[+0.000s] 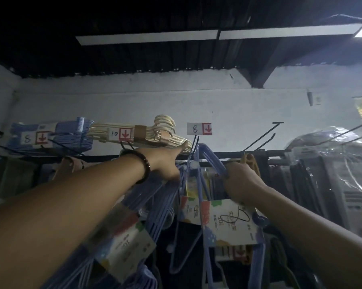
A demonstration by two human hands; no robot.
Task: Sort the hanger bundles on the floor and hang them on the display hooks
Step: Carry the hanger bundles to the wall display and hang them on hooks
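1. cream hangers [155, 134] sit on the "10" hook.
2. left hand [165, 161] reaches up, fingers [183, 148] straight and released beside the "8" hook [195, 142], probably to steady it.
3. blue bundle [205, 163] has its top at that hook.
4. right hand [240, 180] grasps the bundle, likely bearing its weight.

The middle tag [121, 134], on the cream hanger bundle [165, 132], says 10 beside a red down arrow. The left tag [33, 139] and the right tag [199, 128], on either side of that bundle, say 8 with the same arrow. The paper card [232, 224] on the blue hanger bundle [207, 157], below it, has print too blurred to read
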